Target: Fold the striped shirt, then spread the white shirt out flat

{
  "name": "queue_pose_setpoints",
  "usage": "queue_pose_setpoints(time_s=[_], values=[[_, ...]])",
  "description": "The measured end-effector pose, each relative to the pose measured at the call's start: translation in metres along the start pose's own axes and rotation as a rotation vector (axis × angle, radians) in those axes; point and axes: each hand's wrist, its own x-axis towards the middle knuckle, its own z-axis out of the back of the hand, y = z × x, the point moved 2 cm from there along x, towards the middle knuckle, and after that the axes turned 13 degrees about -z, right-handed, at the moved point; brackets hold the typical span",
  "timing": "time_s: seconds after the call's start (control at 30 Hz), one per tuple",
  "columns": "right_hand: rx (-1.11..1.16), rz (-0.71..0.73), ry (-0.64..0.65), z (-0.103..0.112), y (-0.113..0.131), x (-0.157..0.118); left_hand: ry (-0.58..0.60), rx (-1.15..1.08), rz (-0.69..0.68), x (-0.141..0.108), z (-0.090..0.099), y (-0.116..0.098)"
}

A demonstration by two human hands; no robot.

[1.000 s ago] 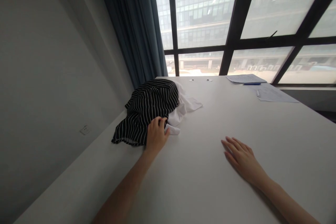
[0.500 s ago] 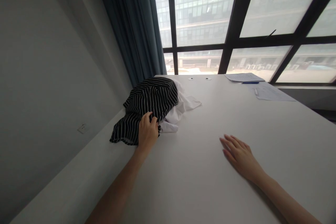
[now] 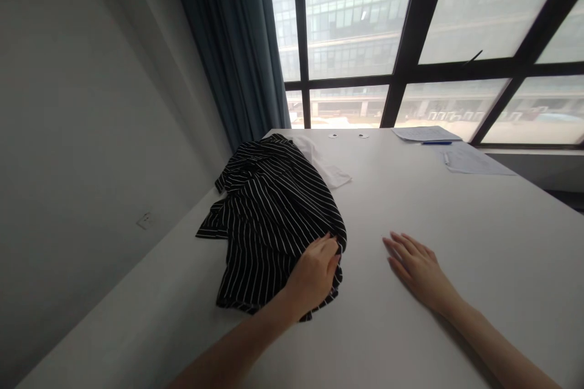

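A black garment with thin white stripes (image 3: 274, 206) lies bunched and partly spread on the left side of the white table (image 3: 356, 328). My left hand (image 3: 316, 270) is closed on its right edge, close to the near end. Behind the striped cloth, a white garment (image 3: 331, 171) shows in part, the rest covered. My right hand (image 3: 417, 267) rests flat on the table to the right of the cloth, fingers stretched out, touching no cloth.
At the far right lie an open notebook (image 3: 426, 133), a blue pen (image 3: 437, 143) and a sheet of paper (image 3: 479, 163). Two small round fittings sit near the far edge. A wall borders the table's left side, windows its far side.
My left hand has moved right and nearer, drawing the striped garment with it. The cloth is more spread out and covers more of the white garment. My right hand has stayed in place.
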Motion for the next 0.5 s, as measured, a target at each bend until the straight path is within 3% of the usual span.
queue_pose_setpoints(time_s=[0.13, 0.23, 0.3, 0.4, 0.5], values=[[0.001, 0.004, -0.002, 0.0, 0.0, 0.0, 0.17, -0.104, 0.035, -0.006, -0.008, -0.022], [0.005, 0.003, -0.006, 0.0, -0.001, 0.0, 0.331, -0.166, 0.065, -0.005, -0.001, -0.027], [0.01, 0.004, -0.002, -0.001, -0.001, 0.0, 0.353, -0.185, 0.086, 0.0, 0.009, -0.02], [0.018, 0.006, 0.003, -0.001, 0.0, -0.001, 0.153, -0.004, 0.095, 0.009, 0.035, 0.012], [0.024, 0.001, 0.006, 0.0, 0.0, -0.001, -0.11, 0.484, 0.143, 0.008, 0.066, 0.061]])
